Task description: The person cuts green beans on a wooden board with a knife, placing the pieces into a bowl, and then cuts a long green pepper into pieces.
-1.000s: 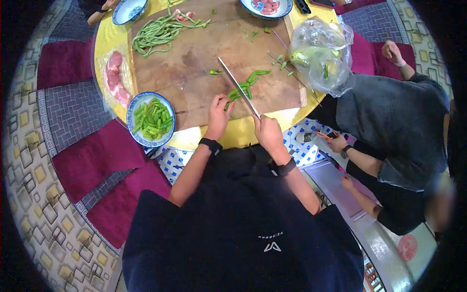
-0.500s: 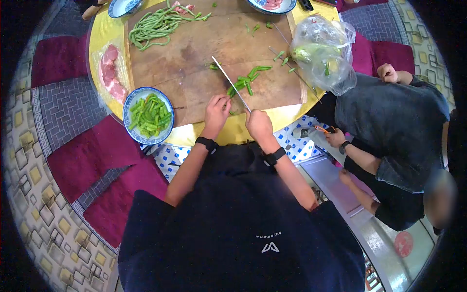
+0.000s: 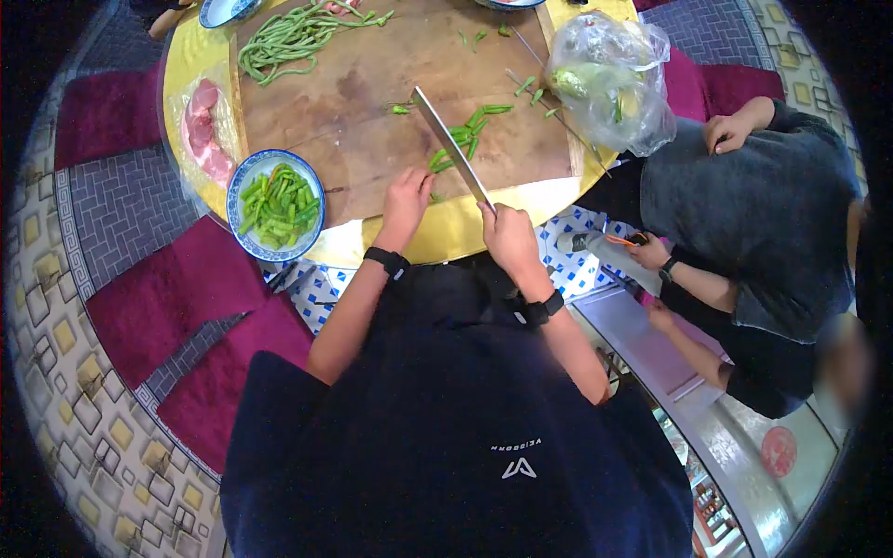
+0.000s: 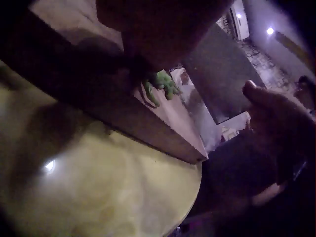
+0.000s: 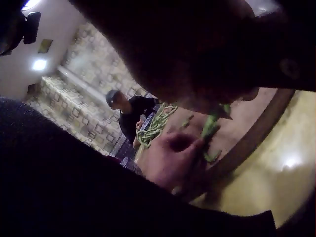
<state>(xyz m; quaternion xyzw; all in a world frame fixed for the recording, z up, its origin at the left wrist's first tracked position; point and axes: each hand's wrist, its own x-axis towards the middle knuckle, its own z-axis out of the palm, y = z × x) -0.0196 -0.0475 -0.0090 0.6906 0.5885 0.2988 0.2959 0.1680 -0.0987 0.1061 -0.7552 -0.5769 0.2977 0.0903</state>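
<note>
My right hand (image 3: 512, 237) grips the handle of a cleaver (image 3: 451, 147), its broad blade slanting away over the wooden cutting board (image 3: 344, 130). In the left wrist view the wide, rectangular cleaver blade (image 4: 217, 74) stands out from the right hand (image 4: 276, 111). My left hand (image 3: 406, 200), at the board's near edge, has its fingers bent and pinches the near end of a green pepper (image 3: 441, 167) just left of the blade. Cut green pepper pieces (image 3: 473, 130) lie right of the blade. The right wrist view shows the left fingertips against green pepper (image 5: 210, 129).
A blue-rimmed bowl (image 3: 317, 228) of cut green peppers stands left of the board. Raw meat (image 3: 203, 130) lies on plastic at left; long green beans (image 3: 288, 45) are at the far left. A plastic bag of vegetables (image 3: 609, 84) and skewers (image 3: 581, 135) lie right. A person (image 3: 744, 223) sits at right.
The cleaver first shifted left along the pepper, then back right, and its blade now shows a broader side. The left hand stays by the pepper. The whole view has shifted slightly.
</note>
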